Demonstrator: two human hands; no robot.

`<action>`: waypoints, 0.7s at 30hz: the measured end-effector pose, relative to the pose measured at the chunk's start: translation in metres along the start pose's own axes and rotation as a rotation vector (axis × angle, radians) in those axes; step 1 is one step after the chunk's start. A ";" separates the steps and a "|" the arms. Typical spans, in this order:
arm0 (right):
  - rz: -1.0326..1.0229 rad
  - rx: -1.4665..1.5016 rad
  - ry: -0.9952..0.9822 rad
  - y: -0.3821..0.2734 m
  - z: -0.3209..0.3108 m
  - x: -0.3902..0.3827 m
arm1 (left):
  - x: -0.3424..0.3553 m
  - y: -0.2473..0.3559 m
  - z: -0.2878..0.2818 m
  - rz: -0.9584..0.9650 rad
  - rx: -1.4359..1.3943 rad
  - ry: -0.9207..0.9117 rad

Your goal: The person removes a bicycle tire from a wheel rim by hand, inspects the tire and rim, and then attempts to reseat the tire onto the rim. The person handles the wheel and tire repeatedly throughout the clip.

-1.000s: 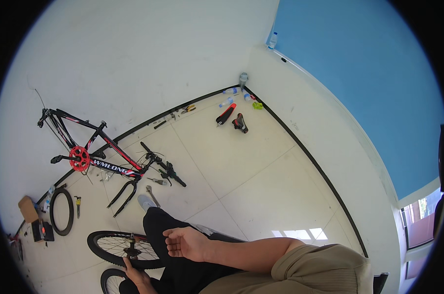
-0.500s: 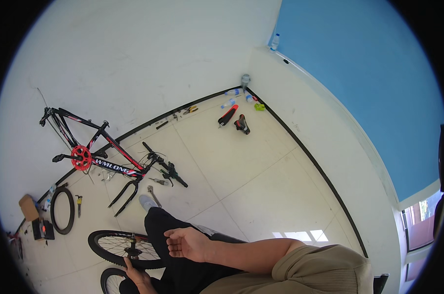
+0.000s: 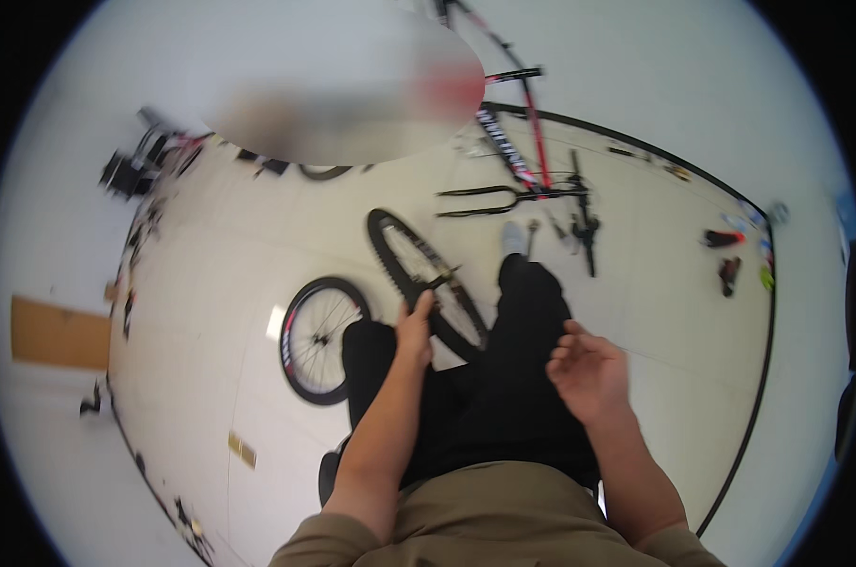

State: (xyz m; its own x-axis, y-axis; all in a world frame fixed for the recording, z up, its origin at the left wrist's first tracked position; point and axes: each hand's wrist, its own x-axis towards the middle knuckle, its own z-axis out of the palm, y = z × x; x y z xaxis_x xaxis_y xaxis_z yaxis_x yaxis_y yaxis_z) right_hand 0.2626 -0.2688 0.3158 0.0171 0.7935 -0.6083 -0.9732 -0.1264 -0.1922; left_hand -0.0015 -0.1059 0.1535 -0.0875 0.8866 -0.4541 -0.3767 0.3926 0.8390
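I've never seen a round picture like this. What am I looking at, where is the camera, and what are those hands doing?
The camera is a wide fisheye lens worn on a person's head, looking down, so straight lines bend near the rim. There is no machine here, only two bare hands. The forearms come in from the bottom edge, above black trousers.

The left hand grips the tyre of a bicycle wheel that stands between the legs. The right hand is open above the right thigh and holds nothing.

On the pale tiled floor a second wheel lies flat to the left. Farther off is a red and black bicycle frame with no wheels, and small items sit along the wall. The smudge at the top is a blurred patch.
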 end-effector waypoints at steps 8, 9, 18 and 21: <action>-0.039 -0.091 0.059 -0.009 0.009 -0.011 | -0.007 -0.008 0.004 0.019 -0.036 0.001; -0.039 -0.093 0.062 -0.011 0.008 -0.010 | -0.009 -0.006 0.011 0.001 -0.024 -0.003; -0.013 -0.075 0.057 -0.011 0.007 -0.006 | -0.016 0.002 0.012 -0.013 -0.007 0.025; -0.011 -0.067 0.027 -0.012 0.005 -0.004 | -0.014 0.003 0.013 -0.014 -0.029 0.016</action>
State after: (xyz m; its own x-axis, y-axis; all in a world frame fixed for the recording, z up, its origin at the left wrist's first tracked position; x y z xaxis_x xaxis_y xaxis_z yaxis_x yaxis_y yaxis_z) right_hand 0.2730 -0.2675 0.3250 0.0351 0.7787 -0.6264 -0.9554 -0.1579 -0.2497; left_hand 0.0103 -0.1143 0.1667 -0.0966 0.8771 -0.4705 -0.4047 0.3973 0.8237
